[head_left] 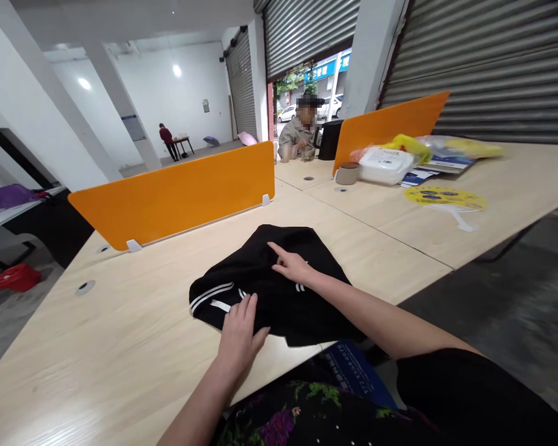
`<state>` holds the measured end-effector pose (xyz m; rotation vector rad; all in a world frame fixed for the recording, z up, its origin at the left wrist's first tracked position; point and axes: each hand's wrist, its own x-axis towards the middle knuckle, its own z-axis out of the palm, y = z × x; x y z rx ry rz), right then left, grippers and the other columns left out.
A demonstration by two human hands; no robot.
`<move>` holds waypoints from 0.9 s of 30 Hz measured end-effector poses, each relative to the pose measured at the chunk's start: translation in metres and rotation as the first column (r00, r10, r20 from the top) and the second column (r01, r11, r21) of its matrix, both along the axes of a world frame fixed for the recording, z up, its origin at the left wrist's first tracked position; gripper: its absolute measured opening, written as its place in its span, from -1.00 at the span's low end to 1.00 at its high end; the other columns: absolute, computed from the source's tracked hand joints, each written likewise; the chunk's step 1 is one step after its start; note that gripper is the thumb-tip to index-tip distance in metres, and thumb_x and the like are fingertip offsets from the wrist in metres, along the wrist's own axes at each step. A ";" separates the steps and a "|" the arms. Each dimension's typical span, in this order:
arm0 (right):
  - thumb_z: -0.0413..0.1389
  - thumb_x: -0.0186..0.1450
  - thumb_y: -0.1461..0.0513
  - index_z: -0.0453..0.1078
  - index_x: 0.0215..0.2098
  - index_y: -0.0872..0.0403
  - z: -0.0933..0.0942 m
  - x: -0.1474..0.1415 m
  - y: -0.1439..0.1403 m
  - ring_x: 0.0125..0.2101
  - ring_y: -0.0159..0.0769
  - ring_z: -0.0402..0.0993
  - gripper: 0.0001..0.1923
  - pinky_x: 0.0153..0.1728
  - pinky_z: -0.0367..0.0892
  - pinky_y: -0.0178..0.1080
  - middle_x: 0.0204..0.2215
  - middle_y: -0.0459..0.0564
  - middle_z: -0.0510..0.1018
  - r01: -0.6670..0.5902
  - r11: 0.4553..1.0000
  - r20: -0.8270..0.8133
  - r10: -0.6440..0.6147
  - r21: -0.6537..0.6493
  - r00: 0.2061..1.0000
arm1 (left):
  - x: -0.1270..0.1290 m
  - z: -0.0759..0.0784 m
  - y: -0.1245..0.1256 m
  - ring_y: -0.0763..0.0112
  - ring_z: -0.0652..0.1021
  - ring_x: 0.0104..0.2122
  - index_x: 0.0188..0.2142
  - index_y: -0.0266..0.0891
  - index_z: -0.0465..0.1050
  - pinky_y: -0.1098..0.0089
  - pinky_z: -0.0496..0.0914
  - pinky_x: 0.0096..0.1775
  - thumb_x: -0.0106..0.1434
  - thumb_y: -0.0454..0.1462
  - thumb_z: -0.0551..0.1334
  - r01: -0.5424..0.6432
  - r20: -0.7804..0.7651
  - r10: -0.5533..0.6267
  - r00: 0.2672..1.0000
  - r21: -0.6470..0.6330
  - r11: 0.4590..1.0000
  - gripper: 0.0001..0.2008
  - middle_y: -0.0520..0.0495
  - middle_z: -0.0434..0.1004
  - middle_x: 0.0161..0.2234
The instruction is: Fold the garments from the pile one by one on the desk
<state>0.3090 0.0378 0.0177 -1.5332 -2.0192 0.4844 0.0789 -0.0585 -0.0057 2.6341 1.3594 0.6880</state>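
Legible lettering: at one o'clock, the blue street sign (323, 69) — “管理”; at five o'clock, the blue printed item (357, 373) — a number beginning “177”, remaining digits uncertain. Print on the white container (385, 166) at two o'clock: illegible.

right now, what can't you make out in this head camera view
All in the head view:
- Black garment: parts lie hidden under the left hand, right hand and right forearm.
- Yellow fan: its print is too blurred to read.
- Blue printed item: its full outline is hidden by the table edge and floral clothing.
- Distant person: too small to tell what the hands do.
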 end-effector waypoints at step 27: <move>0.25 0.10 0.09 0.40 -0.01 0.08 -0.029 -0.039 0.016 -0.02 -0.08 0.42 -0.49 -0.01 0.35 -0.03 0.01 0.13 0.47 -0.184 0.983 -0.451 0.172 0.017 0.876 | -0.170 0.023 0.011 0.03 0.42 0.00 -0.03 -0.21 0.38 0.12 0.34 -0.05 0.26 -0.10 0.07 -0.582 -0.100 0.605 0.790 0.192 0.790 -0.63 -0.29 0.47 -0.07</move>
